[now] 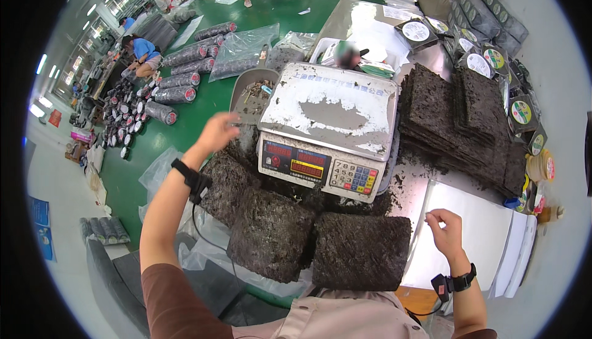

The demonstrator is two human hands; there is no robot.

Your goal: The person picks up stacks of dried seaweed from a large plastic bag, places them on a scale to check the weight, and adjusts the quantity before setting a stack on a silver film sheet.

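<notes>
My left hand (219,132) is raised at the left of a digital weighing scale (328,112), above a dark pile of dried seaweed, its fingers loosely spread with nothing seen in them. My right hand (445,231) hovers over white plastic sheets (467,237) at the right, thumb and fingertips bent together; whether they pinch something small cannot be told. Before me lie a square stack of dried seaweed (362,252) and another stack (271,235) to its left. A third stack (227,186) is partly behind that one. Seaweed crumbs lie on the scale's metal pan.
Tall seaweed stacks (462,121) and wrapped packs with round labels (521,111) stand at the right. Behind the scale is a white tray (319,51); a dustpan (252,96) lies left of it. A crouching person (144,52) works among packs on the green floor.
</notes>
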